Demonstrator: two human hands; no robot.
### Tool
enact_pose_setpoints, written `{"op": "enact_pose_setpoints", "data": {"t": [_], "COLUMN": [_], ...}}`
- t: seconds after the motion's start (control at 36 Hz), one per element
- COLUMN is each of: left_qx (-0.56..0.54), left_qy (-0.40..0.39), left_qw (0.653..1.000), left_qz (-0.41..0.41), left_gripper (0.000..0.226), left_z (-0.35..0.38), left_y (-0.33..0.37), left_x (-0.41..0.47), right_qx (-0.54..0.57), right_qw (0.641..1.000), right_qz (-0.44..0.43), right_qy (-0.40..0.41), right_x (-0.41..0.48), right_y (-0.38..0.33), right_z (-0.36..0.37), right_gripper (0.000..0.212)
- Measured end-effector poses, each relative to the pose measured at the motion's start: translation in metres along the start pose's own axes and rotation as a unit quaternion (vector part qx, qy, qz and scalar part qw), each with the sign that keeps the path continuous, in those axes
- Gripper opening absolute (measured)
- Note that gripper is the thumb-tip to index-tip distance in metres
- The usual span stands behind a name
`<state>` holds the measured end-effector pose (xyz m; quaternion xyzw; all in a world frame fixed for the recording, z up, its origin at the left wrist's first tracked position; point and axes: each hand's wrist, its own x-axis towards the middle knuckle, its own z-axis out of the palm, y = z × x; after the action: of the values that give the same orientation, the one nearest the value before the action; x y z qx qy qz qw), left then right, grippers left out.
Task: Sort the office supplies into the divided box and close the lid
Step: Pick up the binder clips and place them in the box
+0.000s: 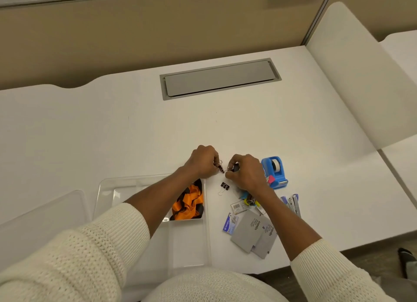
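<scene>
Far left, near edge: clear lid (42,213) lying flat on the white desk (112,126), just beside the box and off it. Right of the lid, the clear divided box (117,184) sits open; its far-right compartment holds a bunch of orange and black ribbon (188,201), and the near-right compartment shows bare bottom. The rest of the box is partly hidden by the left forearm in a cream knit sleeve (90,245).

Centre: left hand (203,162) curled, fingertips pinching a small binder clip (219,165) with wire loops showing. Right hand (246,173) just beside it, also pinching something small and dark (235,167), probably another clip, too blurry to be sure. The two hands almost meet, both low over the desk just beyond the far-right corner of the box. Between the wrists, a loose black binder clip (224,187) lies on the desk, apart from both hands.

Right of the box, near side: blue-labelled small pack (229,224), two grey Camlin card packs (252,230) overlapping, a small clear case (239,206), and a cluster of yellow and blue bits (249,200) partly under the right wrist.

Further right: blue tape dispenser (274,171) with a white roll, touching or just behind the right hand, a pink bit at its near side. Nearer than it, a purple stapler (294,203) next to the right forearm.

Far centre: grey cable hatch (220,78) set in the desk. Beige partition (135,42) behind.
</scene>
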<state>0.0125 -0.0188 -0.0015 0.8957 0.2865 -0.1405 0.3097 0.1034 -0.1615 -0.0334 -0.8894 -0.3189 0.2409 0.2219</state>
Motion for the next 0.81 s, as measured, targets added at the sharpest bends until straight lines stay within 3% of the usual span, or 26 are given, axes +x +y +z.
{"op": "enact_pose_setpoints", "data": {"t": [0.11,0.19,0.39,0.53,0.64,0.69,0.81], "left_qx": [0.065,0.117,0.156,0.162,0.192,0.203,0.213], "left_qy": [-0.012,-0.03,-0.017,-0.005,-0.008,-0.01,0.004], "left_qw": [0.997,0.991,0.987,0.985,0.974,0.969,0.958], "left_qz": [0.042,0.061,0.047,0.066,0.116,0.139,0.19], "left_gripper": [0.013,0.03,0.038,0.081,0.095,0.086,0.037], "left_z": [0.005,0.013,0.019,0.017,0.019,0.02,0.019], "left_y": [0.001,0.005,0.01,0.014,0.015,0.016,0.018], "left_x": [-0.001,-0.001,0.0,0.003,0.005,0.007,0.007], "right_qx": [0.018,0.013,-0.006,0.014,0.012,0.013,-0.01], "right_qw": [1.0,1.0,0.999,0.999,0.998,0.997,0.997], "right_qz": [0.01,0.006,0.005,0.025,0.041,0.047,0.061], "right_qy": [0.013,-0.006,-0.047,-0.026,-0.044,-0.053,-0.05], "right_x": [0.001,0.001,-0.008,-0.018,-0.028,-0.033,-0.037], "right_y": [0.004,0.005,0.005,0.0,-0.004,-0.008,-0.013], "right_z": [-0.011,-0.018,-0.019,-0.025,-0.029,-0.026,-0.014], "right_gripper": [0.011,0.012,0.011,0.019,0.017,0.017,0.018]}}
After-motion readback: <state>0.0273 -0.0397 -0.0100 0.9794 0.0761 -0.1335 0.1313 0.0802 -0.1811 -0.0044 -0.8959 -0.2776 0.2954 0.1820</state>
